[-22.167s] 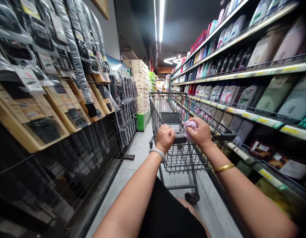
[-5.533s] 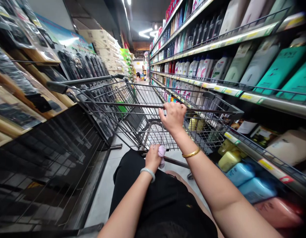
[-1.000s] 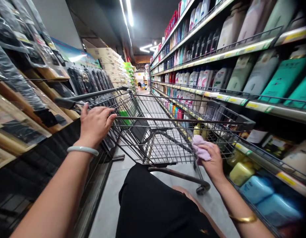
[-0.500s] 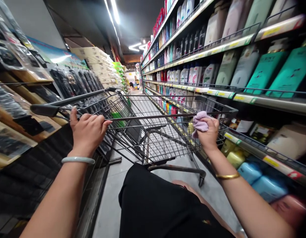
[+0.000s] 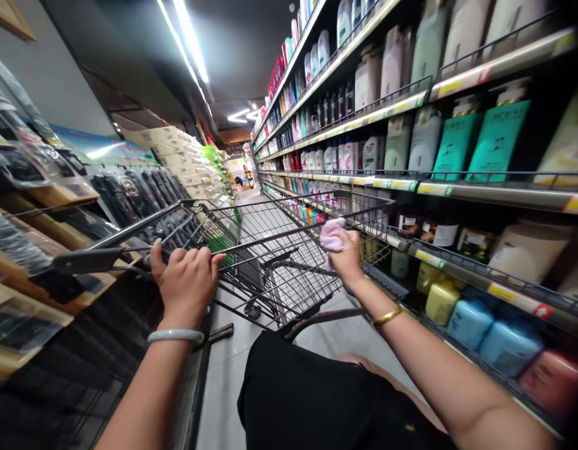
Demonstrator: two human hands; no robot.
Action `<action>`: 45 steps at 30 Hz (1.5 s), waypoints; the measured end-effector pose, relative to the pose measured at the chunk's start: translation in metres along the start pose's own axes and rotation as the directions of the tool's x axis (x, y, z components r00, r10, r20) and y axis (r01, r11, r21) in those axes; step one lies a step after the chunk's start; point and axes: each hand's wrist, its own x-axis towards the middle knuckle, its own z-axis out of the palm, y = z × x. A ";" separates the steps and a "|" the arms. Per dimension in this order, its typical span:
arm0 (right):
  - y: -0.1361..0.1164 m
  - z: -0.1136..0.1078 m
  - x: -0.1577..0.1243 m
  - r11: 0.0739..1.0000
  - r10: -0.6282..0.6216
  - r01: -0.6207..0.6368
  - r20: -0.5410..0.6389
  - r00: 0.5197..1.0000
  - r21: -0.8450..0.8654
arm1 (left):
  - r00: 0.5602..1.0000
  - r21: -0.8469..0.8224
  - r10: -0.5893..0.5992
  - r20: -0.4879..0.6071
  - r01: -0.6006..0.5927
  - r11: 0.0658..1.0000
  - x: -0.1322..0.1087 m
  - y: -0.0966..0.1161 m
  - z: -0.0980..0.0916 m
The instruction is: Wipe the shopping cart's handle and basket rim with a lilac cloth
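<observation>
A black wire shopping cart (image 5: 289,281) stands at an angle in the aisle before me. My left hand (image 5: 185,281), with a pale bangle on the wrist, is wrapped round the cart's top rail near the dark handle end at the left. My right hand (image 5: 347,256), with a gold bangle, grips a crumpled lilac cloth (image 5: 333,234) against the cart's side rail. The fingertips of my right hand are partly hidden by the cloth.
Shelves (image 5: 495,187) of shampoo and lotion bottles line the right side, with teal bottles (image 5: 499,140) close by. Packaged goods on a rack (image 5: 30,250) fill the left. Grey tiled floor (image 5: 223,375) runs beneath the cart.
The view has shifted to the right. The cart has turned a little, and my right hand with the cloth is now closer to my left hand. Both hands keep their hold.
</observation>
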 end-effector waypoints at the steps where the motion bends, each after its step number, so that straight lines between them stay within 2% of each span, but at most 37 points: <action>1: -0.010 0.008 -0.005 1.000 -0.020 0.019 0.048 0.999 0.017 | 1.000 0.055 0.017 -0.010 -0.016 0.998 0.000 0.001 0.001; 5: -0.043 0.029 -0.012 0.994 -0.085 0.068 0.222 0.971 0.086 | 0.991 0.335 0.123 -0.056 -0.097 0.937 0.001 0.002 0.004; 9: -0.053 0.042 0.000 0.998 -0.042 0.027 0.274 0.961 0.058 | 0.987 0.325 0.149 -0.065 -0.120 0.938 0.007 0.005 0.008; 14: -0.046 0.059 0.011 0.999 0.031 -0.037 0.238 0.971 0.024 | 0.976 0.394 0.208 -0.064 -0.167 0.904 0.016 0.011 0.014; 18: -0.036 0.072 0.018 0.996 0.080 -0.086 0.179 0.981 0.026 | 0.976 0.435 0.208 -0.058 -0.163 0.886 0.021 0.021 0.020; 21: -0.033 0.083 0.024 0.991 0.122 -0.130 0.144 0.982 0.046 | 0.978 0.453 0.206 -0.006 -0.181 0.873 0.027 0.025 0.024; 24: -0.047 0.097 0.014 0.982 0.155 -0.166 0.116 0.981 0.091 | 0.977 0.477 0.201 0.070 -0.210 0.853 0.035 0.029 0.028; 26: -0.064 0.108 -0.002 0.978 0.105 -0.129 0.149 0.983 0.163 | 0.973 0.508 0.205 0.104 -0.229 0.830 0.040 0.032 0.030; 27: -0.072 0.113 -0.011 0.974 0.046 -0.086 0.189 0.981 0.211 | 0.971 0.526 0.209 0.113 -0.237 0.817 0.042 0.033 0.031; 28: -0.078 0.117 -0.019 0.962 -0.063 -0.005 0.239 0.969 0.273 | 0.969 0.541 0.215 0.118 -0.245 0.805 0.043 0.035 0.033; 30: -0.079 0.124 -0.028 0.945 -0.135 0.051 0.243 0.961 0.325 | 0.967 0.562 0.226 0.114 -0.251 0.788 0.045 0.038 0.037; 31: -0.074 0.127 -0.029 0.939 -0.118 0.038 0.216 0.969 0.342 | 0.967 0.570 0.230 0.108 -0.250 0.783 0.046 0.039 0.039; 33: -0.058 0.132 -0.025 0.930 0.021 -0.061 0.114 0.993 0.363 | 0.968 0.580 0.232 0.095 -0.244 0.777 0.048 0.042 0.044; 35: -0.045 0.134 -0.019 0.908 0.175 -0.166 0.012 0.984 0.386 | 0.970 0.591 0.227 0.089 -0.234 0.772 0.050 0.046 0.048; 37: -0.046 0.135 -0.018 0.887 0.238 -0.204 -0.032 0.971 0.413 | 0.972 0.600 0.217 0.094 -0.230 0.766 0.053 0.050 0.050; 39: -0.061 0.135 -0.025 0.875 0.160 -0.149 0.015 0.987 0.461 | 0.972 0.607 0.209 0.105 -0.230 0.761 0.055 0.056 0.052; 42: -0.082 0.139 -0.039 0.856 -0.065 -0.008 0.123 0.990 0.516 | 0.964 0.610 0.223 0.142 -0.263 0.748 0.059 0.064 0.053; 43: -0.081 0.141 -0.042 0.855 -0.084 0.005 0.129 0.988 0.519 | 0.959 0.607 0.235 0.156 -0.281 0.743 0.060 0.066 0.054; 45: -0.065 0.146 -0.046 0.862 0.017 -0.056 0.083 0.996 0.504 | 0.952 0.599 0.253 0.173 -0.305 0.740 0.063 0.069 0.057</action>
